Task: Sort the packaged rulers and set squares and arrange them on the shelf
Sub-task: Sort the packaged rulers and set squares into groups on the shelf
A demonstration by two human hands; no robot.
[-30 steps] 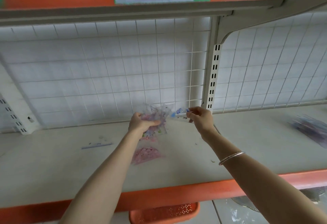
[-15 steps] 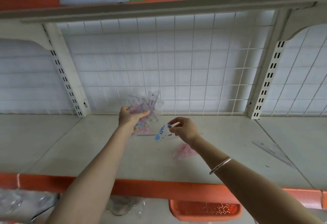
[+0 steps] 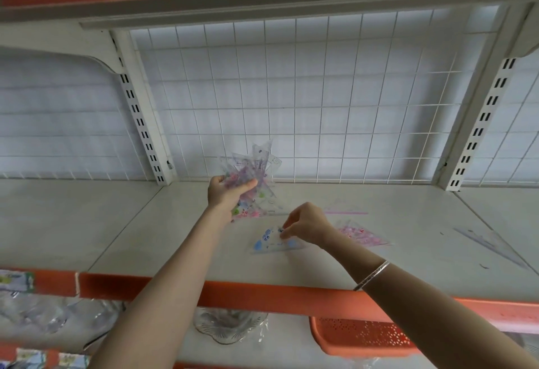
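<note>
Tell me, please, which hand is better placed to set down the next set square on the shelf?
Right. The right hand pinches only the blue set square, down at the shelf; the left hand grips the whole bundle.

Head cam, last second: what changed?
The right hand carried the blue-printed set square away from the bundle and down to the shelf, where it now lies, still pinched at its top edge. Unchanged: the left hand grips the bundle above the shelf; the pink set square lies on it.
</note>
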